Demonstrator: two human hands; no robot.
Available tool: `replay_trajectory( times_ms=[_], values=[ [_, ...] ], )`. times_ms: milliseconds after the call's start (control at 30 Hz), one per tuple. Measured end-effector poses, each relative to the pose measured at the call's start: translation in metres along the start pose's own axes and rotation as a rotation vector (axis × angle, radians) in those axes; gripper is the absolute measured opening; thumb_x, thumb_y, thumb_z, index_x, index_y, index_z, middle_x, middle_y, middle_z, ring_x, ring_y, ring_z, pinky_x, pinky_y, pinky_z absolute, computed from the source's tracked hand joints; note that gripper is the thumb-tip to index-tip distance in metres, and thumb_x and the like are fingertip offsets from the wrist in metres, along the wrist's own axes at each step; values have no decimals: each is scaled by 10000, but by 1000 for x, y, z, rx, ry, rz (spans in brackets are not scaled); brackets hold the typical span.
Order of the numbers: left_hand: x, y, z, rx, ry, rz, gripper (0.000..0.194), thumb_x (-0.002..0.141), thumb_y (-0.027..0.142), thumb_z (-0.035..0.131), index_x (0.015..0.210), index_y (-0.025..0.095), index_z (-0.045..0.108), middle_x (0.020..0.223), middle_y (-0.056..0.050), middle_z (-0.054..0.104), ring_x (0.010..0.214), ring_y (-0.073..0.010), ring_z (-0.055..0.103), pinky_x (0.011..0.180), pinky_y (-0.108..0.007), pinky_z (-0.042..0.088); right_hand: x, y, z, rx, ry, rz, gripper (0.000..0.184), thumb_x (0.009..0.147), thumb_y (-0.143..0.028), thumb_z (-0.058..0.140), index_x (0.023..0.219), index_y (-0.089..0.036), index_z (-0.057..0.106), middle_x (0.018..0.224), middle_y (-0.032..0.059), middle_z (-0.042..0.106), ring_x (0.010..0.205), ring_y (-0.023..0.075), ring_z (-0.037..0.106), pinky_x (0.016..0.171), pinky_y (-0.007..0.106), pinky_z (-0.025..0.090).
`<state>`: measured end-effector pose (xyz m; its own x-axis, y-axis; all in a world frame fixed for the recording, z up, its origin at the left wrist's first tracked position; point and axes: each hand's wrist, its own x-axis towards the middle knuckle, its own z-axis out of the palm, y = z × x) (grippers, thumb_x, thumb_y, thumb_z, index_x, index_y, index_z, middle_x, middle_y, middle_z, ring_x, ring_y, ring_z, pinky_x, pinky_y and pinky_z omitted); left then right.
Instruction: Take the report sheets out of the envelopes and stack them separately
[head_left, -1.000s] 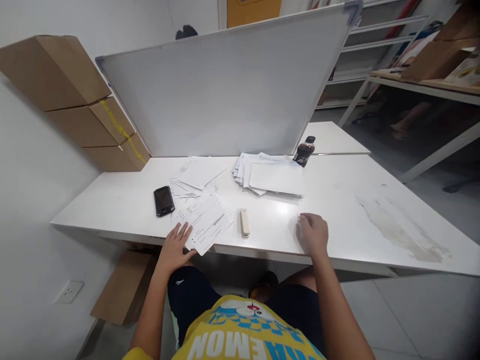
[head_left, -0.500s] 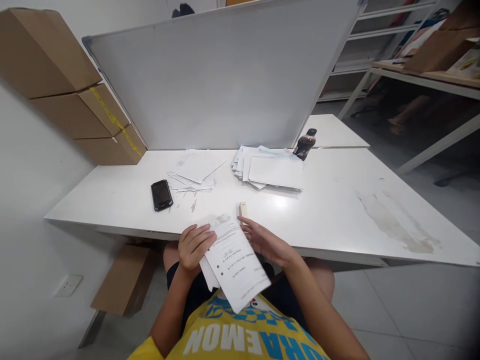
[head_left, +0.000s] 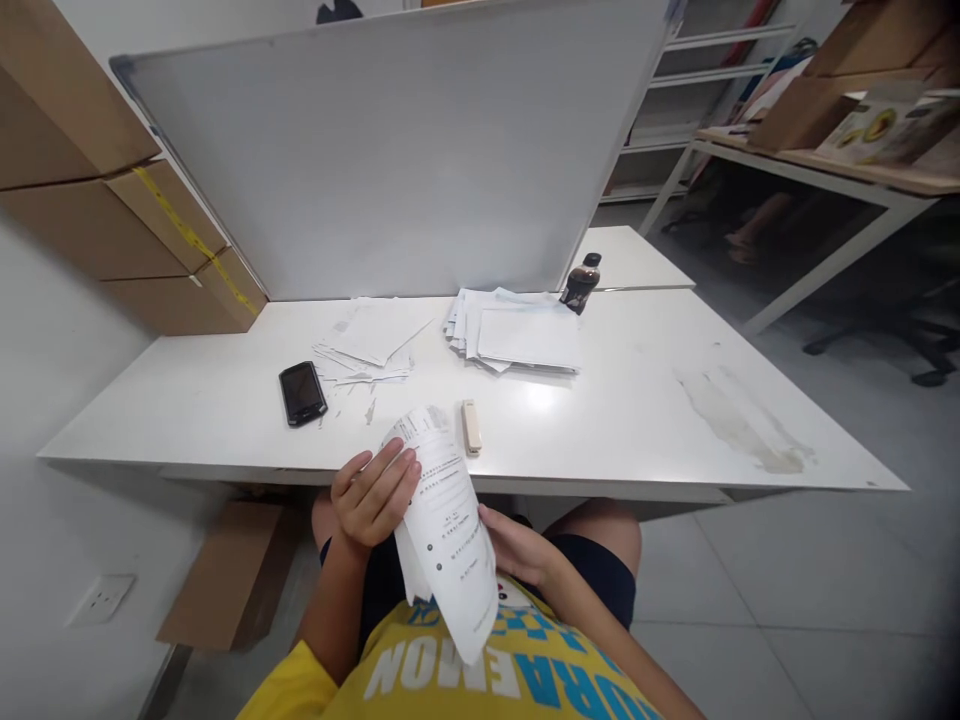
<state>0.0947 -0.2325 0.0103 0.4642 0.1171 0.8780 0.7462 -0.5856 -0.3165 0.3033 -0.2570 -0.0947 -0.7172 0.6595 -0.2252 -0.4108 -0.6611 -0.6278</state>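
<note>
Several printed paper sheets, bent lengthwise, are held over my lap at the table's front edge. My left hand grips their left side, fingers lying across the top sheet. At the lower right edge, my right hand touches the sheets with its thumb in front; its other fingers are partly hidden behind the paper. A cream-coloured stapler lies on the table just beyond the sheets, apart from both hands.
On the white table lie a black phone, a loose paper pile and a neater paper stack. A dark drink bottle stands before the whiteboard. Cardboard boxes are stacked at the left.
My right hand has moved down from beside the stapler to the sheets' lower right edge. The sheets are more upright and curved now, and the stapler shows fully. The view has shifted right.
</note>
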Motion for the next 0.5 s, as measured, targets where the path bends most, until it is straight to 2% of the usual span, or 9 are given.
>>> replay_trajectory(
  times_ms=[67, 167, 267, 333, 367, 400, 467, 500],
  values=[
    [0, -1, 1, -6, -5, 22, 207, 842, 41, 647, 979, 191, 685, 985, -21, 778, 1089, -192, 694, 1009, -308, 452, -2, 0, -5, 67, 88, -106, 423, 734, -472, 773, 1055, -205, 711, 1045, 83, 749, 980, 260, 687, 934, 408, 502],
    [-6, -6, 5, -1, 6, 19, 233, 829, 60, 676, 979, 236, 697, 970, 5, 778, 1066, -183, 702, 1000, -304, 446, -6, -14, -11, 94, 198, -286, 416, 662, -346, 822, 1031, -201, 695, 961, 79, 763, 892, 252, 709, 859, 389, 543],
    [-19, -14, 16, -26, 13, 41, 265, 800, 84, 722, 978, 281, 710, 967, 21, 774, 1054, -173, 697, 1010, -296, 431, -13, -41, -19, 9, 256, -348, 463, 561, -304, 861, 983, -201, 701, 890, 72, 771, 836, 269, 717, 825, 415, 558],
    [-30, -17, 28, -66, 34, 43, 283, 809, 137, 729, 1032, 310, 712, 1028, 14, 763, 1136, -178, 654, 1038, -295, 417, -17, -57, -24, -88, 339, -377, 456, 533, -327, 870, 942, -201, 710, 876, 72, 772, 825, 280, 714, 822, 434, 556],
    [-36, -16, 34, -96, 57, -13, 312, 824, 178, 723, 1101, 318, 696, 1091, -1, 747, 1203, -188, 615, 1057, -306, 410, -18, -63, -26, -134, 395, -402, 446, 534, -348, 869, 927, -204, 713, 884, 72, 772, 834, 281, 710, 831, 439, 551],
    [-40, -14, 42, -142, 83, -134, 372, 845, 225, 707, 1202, 316, 655, 1174, -25, 719, 1270, -201, 566, 1077, -326, 404, -18, -67, -28, -174, 457, -434, 437, 540, -370, 867, 916, -208, 715, 897, 72, 771, 848, 281, 705, 846, 442, 544],
    [-48, -5, 55, -325, 96, -533, 514, 914, 342, 617, 1409, 294, 487, 1345, -81, 620, 1351, -220, 490, 1090, -363, 413, -16, -72, -32, -243, 581, -513, 431, 557, -407, 859, 917, -220, 712, 936, 68, 768, 893, 278, 691, 887, 446, 524],
    [-50, 1, 60, -473, 67, -749, 546, 955, 411, 532, 1469, 280, 401, 1403, -106, 570, 1355, -224, 487, 1075, -371, 437, -14, -72, -34, -271, 637, -551, 434, 562, -423, 855, 919, -224, 708, 950, 66, 765, 911, 278, 683, 902, 451, 515]
  ],
)
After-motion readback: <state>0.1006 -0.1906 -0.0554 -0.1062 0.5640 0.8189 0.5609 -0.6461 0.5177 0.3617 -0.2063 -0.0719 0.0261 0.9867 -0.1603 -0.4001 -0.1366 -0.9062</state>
